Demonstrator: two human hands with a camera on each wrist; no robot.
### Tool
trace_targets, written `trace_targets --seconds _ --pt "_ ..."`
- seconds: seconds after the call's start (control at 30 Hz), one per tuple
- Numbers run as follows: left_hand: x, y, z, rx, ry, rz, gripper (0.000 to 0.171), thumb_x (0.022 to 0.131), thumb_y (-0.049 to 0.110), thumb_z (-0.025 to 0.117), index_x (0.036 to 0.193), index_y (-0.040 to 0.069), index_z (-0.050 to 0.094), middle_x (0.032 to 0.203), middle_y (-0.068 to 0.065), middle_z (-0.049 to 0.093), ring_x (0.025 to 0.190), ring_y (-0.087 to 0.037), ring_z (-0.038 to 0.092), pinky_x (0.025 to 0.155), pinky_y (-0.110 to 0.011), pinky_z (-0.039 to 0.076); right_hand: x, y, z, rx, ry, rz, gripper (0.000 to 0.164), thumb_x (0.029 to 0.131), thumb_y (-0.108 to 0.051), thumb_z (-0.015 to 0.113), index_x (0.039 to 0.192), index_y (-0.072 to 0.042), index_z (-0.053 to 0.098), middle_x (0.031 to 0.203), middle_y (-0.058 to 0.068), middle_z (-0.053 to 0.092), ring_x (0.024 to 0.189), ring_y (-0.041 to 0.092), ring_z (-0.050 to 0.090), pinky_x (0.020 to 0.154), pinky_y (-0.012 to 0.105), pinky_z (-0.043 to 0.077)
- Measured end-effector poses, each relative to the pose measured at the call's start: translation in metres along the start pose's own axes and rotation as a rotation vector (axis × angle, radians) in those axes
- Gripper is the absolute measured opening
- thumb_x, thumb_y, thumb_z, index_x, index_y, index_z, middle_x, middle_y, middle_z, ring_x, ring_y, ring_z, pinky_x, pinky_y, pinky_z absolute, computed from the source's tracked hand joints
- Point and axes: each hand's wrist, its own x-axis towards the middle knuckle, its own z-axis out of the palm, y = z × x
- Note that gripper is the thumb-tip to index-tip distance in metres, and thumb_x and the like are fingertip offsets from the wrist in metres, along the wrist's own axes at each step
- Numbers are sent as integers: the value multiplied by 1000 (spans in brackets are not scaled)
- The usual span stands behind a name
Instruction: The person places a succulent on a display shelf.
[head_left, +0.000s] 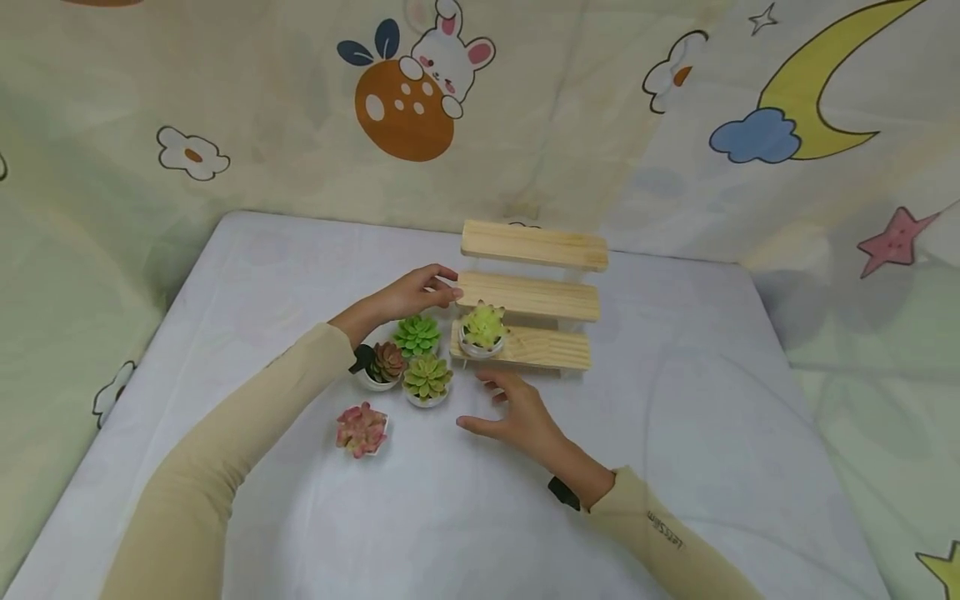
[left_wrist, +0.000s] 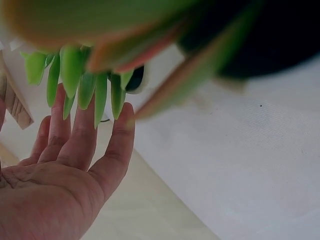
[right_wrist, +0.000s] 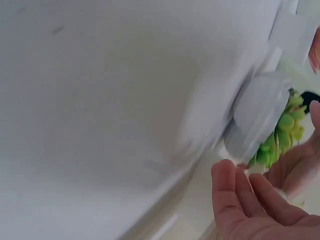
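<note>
A three-tier wooden stand point(head_left: 532, 296) stands at the back of the table. On the left of its lowest tier sits a yellow-green potted succulent point(head_left: 482, 327). My left hand point(head_left: 420, 292) is at the left end of the middle tier, fingertips right by the wood; its fingers point(left_wrist: 117, 145) look extended behind green leaves in the left wrist view. My right hand point(head_left: 521, 417) hovers before the lowest tier, thumb and fingers apart, nothing between them. Left of it stand a green-yellow succulent point(head_left: 427, 379), a bright green one point(head_left: 417, 335) and a reddish-brown one point(head_left: 387, 362).
A pink succulent point(head_left: 362, 430) in a white pot stands nearer the front left. White cloth covers the table point(head_left: 675, 400). A patterned cloth point(head_left: 285, 100) hangs behind the table's back edge. Dark wrist straps point(head_left: 564, 492) show at both sleeves.
</note>
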Motion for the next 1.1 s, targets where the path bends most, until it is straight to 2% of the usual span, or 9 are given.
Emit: trace_targets --seconds 0.13,0.33,0.43,0.53,0.73,0.87,1.1 --pt "-1 1 -1 2 -1 -1 51 104 25 50 144 -2 36 130 -27 54 120 -41 54 103 -53 40 8 -10 11 4 -75 4 75 79 -26 84 138 5 49 136 19 54 115 34 58 94 45 49" --pt "-3 -1 1 1 11 10 50 103 24 51 144 -2 37 129 -26 55 118 -41 56 102 -52 41 22 -18 25 0 -111 -34 80 78 -23 84 142 4 43 137 18 53 117 33 57 95 44 49" --pt "-3 -1 1 1 16 12 50 103 24 51 143 -2 37 129 -26 55 118 -40 56 101 -52 42 29 -21 30 -8 -102 -59 78 78 -22 85 139 4 44 133 17 55 112 30 59 91 42 51" --pt "-3 -1 0 3 19 14 50 103 24 51 143 -2 38 129 -26 55 118 -41 56 101 -52 42 35 -22 34 -23 -85 -66 74 78 -21 85 137 3 47 126 14 58 102 25 59 84 35 52" --pt "-2 1 1 9 21 20 50 103 25 52 143 -1 38 128 -25 56 118 -40 56 101 -53 42 41 -19 40 -35 -48 -82 67 78 -16 84 132 3 50 117 14 59 81 20 54 66 23 44" --pt "-2 2 1 7 18 19 50 103 25 51 143 -1 38 128 -26 55 118 -41 56 101 -53 42 41 -15 43 -46 -22 -92 66 78 -16 84 131 4 51 121 15 60 85 18 54 67 24 44" --pt "-3 2 1 10 21 10 51 103 25 51 143 -2 37 129 -26 55 119 -41 56 101 -53 42 39 -12 42 -87 -8 -111 61 75 -20 87 122 1 56 112 11 64 92 18 58 76 31 48"
